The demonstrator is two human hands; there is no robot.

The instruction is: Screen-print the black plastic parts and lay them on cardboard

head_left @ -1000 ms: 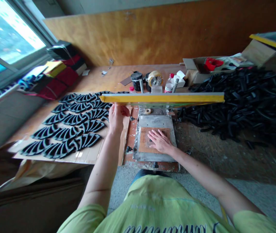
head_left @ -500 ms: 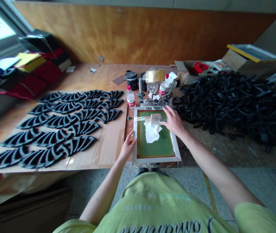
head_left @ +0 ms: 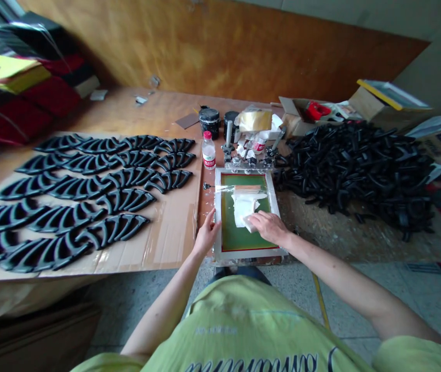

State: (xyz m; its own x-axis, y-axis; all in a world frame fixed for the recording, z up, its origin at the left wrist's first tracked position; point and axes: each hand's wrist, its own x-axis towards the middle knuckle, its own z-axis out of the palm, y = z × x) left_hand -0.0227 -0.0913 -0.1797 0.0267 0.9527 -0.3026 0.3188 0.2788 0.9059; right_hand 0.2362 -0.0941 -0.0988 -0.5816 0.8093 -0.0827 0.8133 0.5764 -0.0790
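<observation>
A silk-screen frame (head_left: 284, 252) with a green mesh lies flat before me. My left hand (head_left: 207, 233) is closed on its left edge, thumb toward the mesh. A crumpled white tissue (head_left: 240, 209) is spread on the upper middle of the screen. My right hand (head_left: 270, 228) is over the right part of the mesh, its fingers pinched on the tissue's lower right corner. Just beyond the tissue, a wooden-handled squeegee (head_left: 248, 188) lies across the screen, partly under clear film. Metal hinge clamps (head_left: 252, 161) stand at the frame's far edge.
Rows of black fan-shaped parts (head_left: 88, 163) cover the cardboard (head_left: 173, 227) on the left. A heap of black parts (head_left: 360, 170) is on the right. Behind the frame stand a red-capped bottle (head_left: 208, 152), black tubs (head_left: 209, 123) and a carton (head_left: 293, 111).
My right hand has moved from the frame's far right corner down to the tissue and gripped its corner. The squeegee has tipped down flatter. My left hand stays at the left edge.
</observation>
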